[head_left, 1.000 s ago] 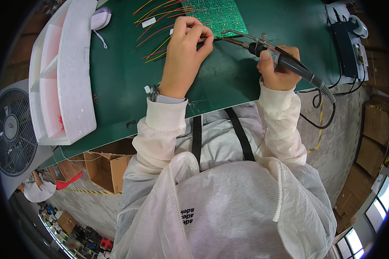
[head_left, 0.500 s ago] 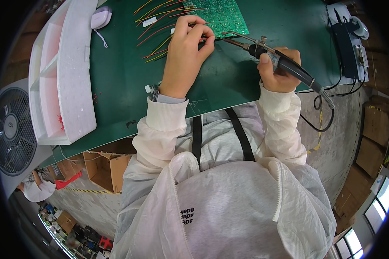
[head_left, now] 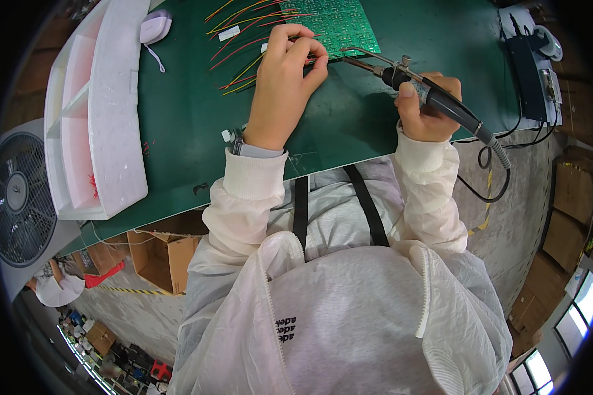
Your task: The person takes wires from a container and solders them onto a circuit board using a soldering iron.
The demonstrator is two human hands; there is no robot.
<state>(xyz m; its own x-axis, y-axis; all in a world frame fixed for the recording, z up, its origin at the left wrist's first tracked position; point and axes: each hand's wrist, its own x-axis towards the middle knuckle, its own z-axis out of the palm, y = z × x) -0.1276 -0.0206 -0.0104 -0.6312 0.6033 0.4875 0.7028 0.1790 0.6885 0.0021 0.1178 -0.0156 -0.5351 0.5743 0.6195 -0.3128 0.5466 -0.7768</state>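
My right hand point(head_left: 420, 118) grips a soldering iron point(head_left: 453, 110) with a thin metal tube fixed along it by a clamp. The iron points left, its tip close to the near edge of a green circuit board point(head_left: 349, 27). My left hand point(head_left: 283, 82) is at the board's lower left corner, thumb and index finger pinched together on a thin wire, most of which the fingers hide. Red and yellow wires point(head_left: 234, 54) fan out leftward from the board's left side. A white connector point(head_left: 228, 33) lies among them.
A white foam tray point(head_left: 105, 131) with compartments stands at the left, near a grey fan point(head_left: 16, 191). A lilac case point(head_left: 155, 26) lies beside the tray. Small white pieces point(head_left: 228, 135) are by my left wrist. A dark box with cables point(head_left: 525, 72) sits at the right edge.
The soldering iron's tip has shifted slightly right, away from my left fingertips. My left hand stays almost where it was, still pinched.
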